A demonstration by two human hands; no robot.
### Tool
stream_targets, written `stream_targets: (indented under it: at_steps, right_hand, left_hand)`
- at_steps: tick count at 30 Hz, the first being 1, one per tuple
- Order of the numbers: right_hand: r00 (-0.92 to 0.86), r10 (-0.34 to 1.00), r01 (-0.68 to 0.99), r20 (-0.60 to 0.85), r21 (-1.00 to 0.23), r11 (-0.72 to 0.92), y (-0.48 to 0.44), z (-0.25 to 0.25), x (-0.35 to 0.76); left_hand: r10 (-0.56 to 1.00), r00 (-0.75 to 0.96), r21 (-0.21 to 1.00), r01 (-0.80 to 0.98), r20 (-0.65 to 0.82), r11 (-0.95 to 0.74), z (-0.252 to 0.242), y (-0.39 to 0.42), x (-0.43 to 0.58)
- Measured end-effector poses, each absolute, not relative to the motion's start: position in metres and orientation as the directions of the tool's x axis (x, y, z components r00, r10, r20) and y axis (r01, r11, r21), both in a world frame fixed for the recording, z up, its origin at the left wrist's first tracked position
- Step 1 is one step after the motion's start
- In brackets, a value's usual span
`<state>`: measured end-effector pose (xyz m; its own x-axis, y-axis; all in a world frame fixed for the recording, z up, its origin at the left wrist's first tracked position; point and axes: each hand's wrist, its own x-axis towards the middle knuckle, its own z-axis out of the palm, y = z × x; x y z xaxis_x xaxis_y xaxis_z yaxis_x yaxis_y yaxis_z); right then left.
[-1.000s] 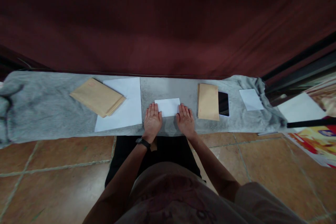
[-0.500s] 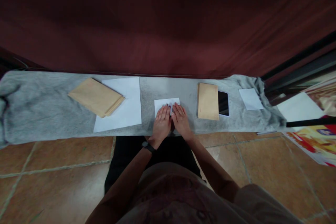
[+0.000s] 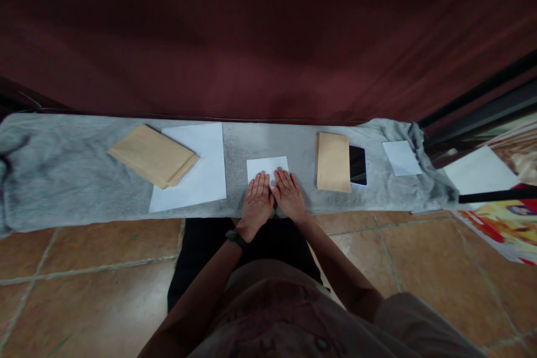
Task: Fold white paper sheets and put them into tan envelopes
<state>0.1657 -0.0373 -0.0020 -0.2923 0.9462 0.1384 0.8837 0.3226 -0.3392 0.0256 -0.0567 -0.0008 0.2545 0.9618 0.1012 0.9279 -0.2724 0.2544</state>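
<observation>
Dim overall; the maroon surface darkens upward; floor tiles catch pale glare (lower left); fine detail is soft.

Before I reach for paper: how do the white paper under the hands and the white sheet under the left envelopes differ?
The white paper is much smaller than the white sheet. The left hand and right hand partly cover the white paper; brown envelopes partly cover the white sheet. Both lie on the grey cloth.

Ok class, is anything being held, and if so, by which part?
Nothing is held: the left hand and right hand lie flat on the near part of the central white paper.
</observation>
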Motion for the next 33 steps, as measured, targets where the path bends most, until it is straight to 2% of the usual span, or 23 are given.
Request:
stream_targets:
  at_steps: [16, 28, 33]
  right_hand:
    - [-0.223, 0.943, 0.925, 0.246, -0.253, 0.284, -0.045, -0.013, 0.182]
    - [-0.185, 0.952, 0.93, 0.245, -0.268, 0.25, -0.049, -0.011, 0.188]
    - [-0.159, 0.962, 0.918, 0.222, -0.325, 0.226, -0.044, -0.007, 0.188]
  left_hand:
    - [0.98, 0.121, 0.255, 0.954, 0.16, -0.16, -0.005, -0.066, -0.001]
    - [0.975, 0.072, 0.266, 0.955, 0.211, -0.129, -0.005, -0.068, -0.011]
    - [0.969, 0.066, 0.303, 0.943, 0.238, -0.139, 0.001, -0.065, -0.007]
